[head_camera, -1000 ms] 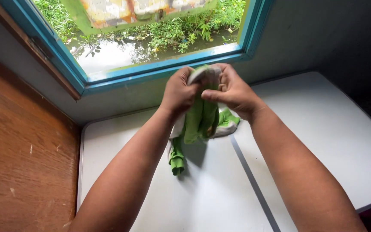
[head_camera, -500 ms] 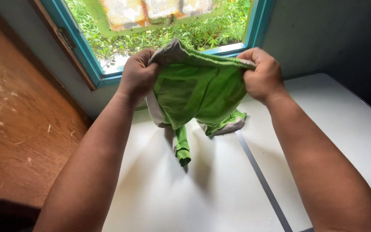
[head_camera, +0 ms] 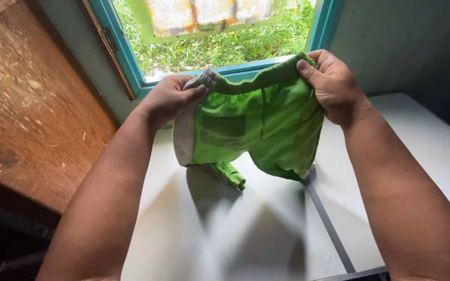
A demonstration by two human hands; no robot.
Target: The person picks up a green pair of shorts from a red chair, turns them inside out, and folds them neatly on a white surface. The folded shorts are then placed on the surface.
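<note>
Green shorts with a white side panel hang spread out above a white table. My left hand grips the waistband at its left end, by the white panel. My right hand pinches the waistband at its right end, a little higher. The cloth is stretched between both hands and its lower hems dangle just above the tabletop, off the surface.
The table has a dark seam running front to back. A teal-framed window stands behind the shorts, with grass outside. A worn wooden panel fills the left side. A dark grey wall rises at the right.
The hands have drawn further apart and lifted the shorts clear of the table, which now hang flatter and fully spread. The camera has tilted and shifted slightly.
</note>
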